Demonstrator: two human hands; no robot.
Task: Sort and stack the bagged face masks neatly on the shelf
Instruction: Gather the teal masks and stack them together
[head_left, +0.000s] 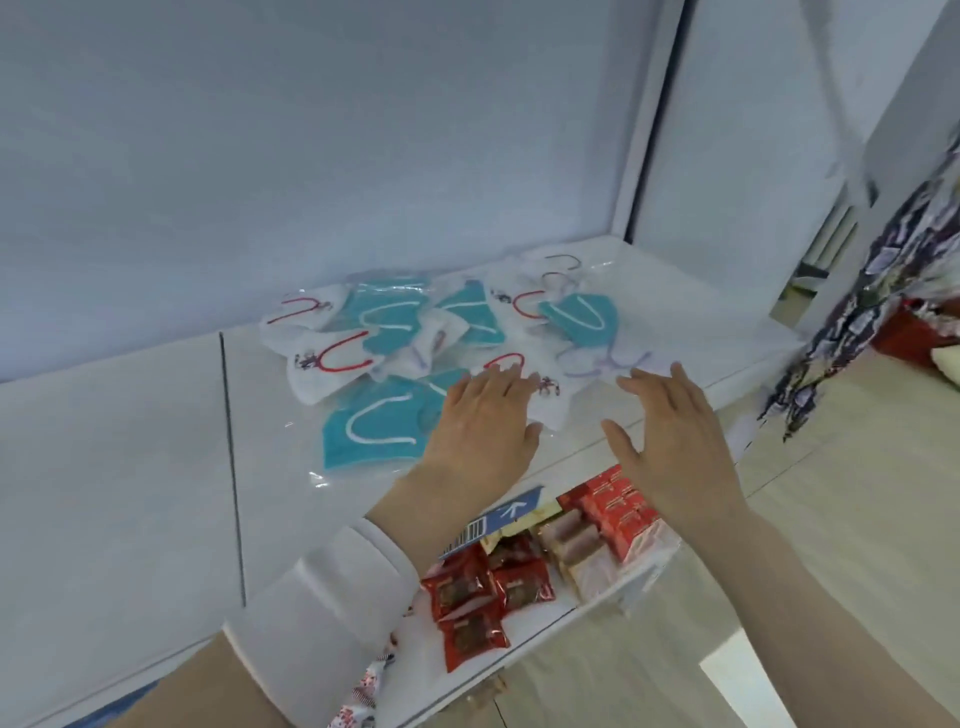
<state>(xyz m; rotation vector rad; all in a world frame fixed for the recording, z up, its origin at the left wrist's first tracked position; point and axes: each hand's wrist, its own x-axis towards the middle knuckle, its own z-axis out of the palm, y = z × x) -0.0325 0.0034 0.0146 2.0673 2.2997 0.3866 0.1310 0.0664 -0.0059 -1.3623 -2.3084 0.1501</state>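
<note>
Lying in a mixed-up pile on the white shelf (675, 291), the bagged face masks (374, 415) are judged light, soft and slippery, best pinched at a bag edge, while the left hand (483, 415) and right hand (675, 431) are held by the near ones, each grip wide open and empty.

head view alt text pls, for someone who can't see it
A person's open left hand and right hand reach over bagged face masks, teal and white, scattered loosely on a white shelf. Red snack packets lie on a lower shelf.
</note>
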